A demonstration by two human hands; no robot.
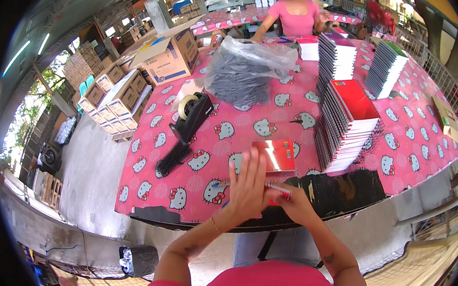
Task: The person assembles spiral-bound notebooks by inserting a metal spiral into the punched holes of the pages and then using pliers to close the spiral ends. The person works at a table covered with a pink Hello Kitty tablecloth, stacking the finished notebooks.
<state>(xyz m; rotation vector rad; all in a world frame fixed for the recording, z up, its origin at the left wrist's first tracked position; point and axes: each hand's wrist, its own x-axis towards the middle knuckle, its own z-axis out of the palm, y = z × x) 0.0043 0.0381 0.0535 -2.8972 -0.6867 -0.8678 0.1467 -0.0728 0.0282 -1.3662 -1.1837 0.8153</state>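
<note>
My left hand (248, 189) is stretched out flat over the near part of the table, its fingers straight and close together. Beside it my right hand (294, 205) grips a thin red-and-white piece, seemingly a small notebook (279, 188) seen edge-on and partly hidden by both hands. Just beyond my left fingertips lies a glossy red notebook (278, 154). To its right rises a tall stack of red spiral notebooks (348, 126). Something blue and pen-like (217, 184) shows partly beside my left hand.
On the left are a black tape dispenser (194, 114) and a black brush (173, 159). A clear plastic bag of dark items (246, 73), an open carton (171, 58) and more notebook stacks (336, 58) stand farther back. A co-worker (294, 16) sits across the pink table (174, 176).
</note>
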